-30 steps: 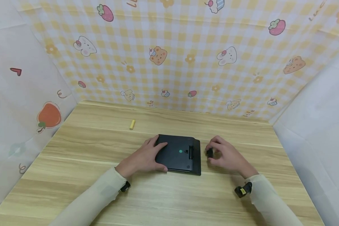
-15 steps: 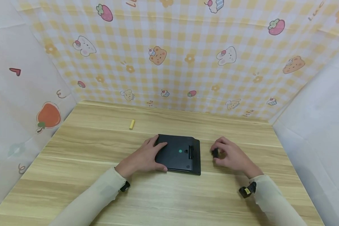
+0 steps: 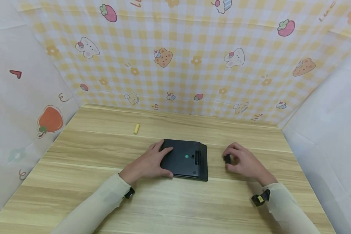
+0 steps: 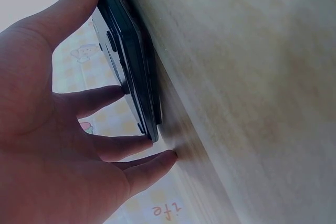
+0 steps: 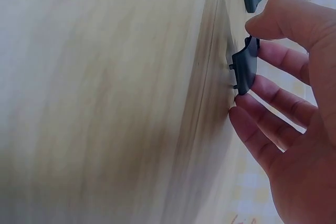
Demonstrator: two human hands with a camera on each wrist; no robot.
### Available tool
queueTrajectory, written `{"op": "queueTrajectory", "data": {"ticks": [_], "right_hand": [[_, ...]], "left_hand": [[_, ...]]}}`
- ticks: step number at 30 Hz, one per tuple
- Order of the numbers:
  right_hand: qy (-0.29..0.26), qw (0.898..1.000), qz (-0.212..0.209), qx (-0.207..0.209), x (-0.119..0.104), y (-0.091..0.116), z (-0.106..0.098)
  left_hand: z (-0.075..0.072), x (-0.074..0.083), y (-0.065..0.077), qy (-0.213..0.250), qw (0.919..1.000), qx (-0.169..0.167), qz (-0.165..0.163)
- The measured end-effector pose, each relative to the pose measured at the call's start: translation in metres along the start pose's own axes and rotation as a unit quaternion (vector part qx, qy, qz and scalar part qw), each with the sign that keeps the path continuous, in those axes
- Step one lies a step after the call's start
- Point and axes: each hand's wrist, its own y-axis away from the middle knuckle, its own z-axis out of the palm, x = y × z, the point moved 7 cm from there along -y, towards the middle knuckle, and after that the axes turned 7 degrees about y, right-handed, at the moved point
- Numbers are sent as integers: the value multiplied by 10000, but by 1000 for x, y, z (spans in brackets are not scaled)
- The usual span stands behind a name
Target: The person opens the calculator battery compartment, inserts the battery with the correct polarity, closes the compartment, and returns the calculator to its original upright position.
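Observation:
A black calculator [image 3: 179,159] lies face down on the table, with the battery compartment [image 3: 197,158] in its back uncovered. My left hand [image 3: 150,162] holds its left end, thumb at the near edge and fingers spread over the back and far corner. In the left wrist view, the calculator [image 4: 128,51] shows edge-on beside the fingers. To the right of it, my right hand [image 3: 245,162] pinches a small black battery cover [image 3: 227,159] just above the tabletop. Small tabs stick out from this cover [image 5: 245,66] in the right wrist view.
A yellow battery [image 3: 136,129] lies on the wooden table [image 3: 175,204] behind the left hand. A yellow checked cloth [image 3: 193,81] hangs along the back edge, and white cloths hang at both sides.
My right hand has moved to the right with the battery cover, away from the calculator. The left hand and the calculator have stayed in place.

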Motion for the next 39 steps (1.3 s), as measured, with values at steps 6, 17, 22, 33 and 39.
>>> {"op": "queueTrajectory", "data": {"ticks": [6, 17, 22, 33, 39], "right_hand": [[39, 10000, 45, 8, 3, 5, -3], [98, 9998, 169, -23, 7, 8, -5], [122, 9997, 189, -31, 8, 9, -4], [131, 9997, 222, -34, 9, 10, -3], [172, 9996, 223, -8, 10, 10, -2]], "left_hand": [[0, 0, 0, 18, 10000, 17, -4], [-2, 1, 1, -18, 10000, 27, 4], [-1, 1, 0, -49, 10000, 15, 8], [-1, 1, 0, -30, 10000, 12, -3], [-1, 1, 1, -27, 10000, 16, 10]]}}
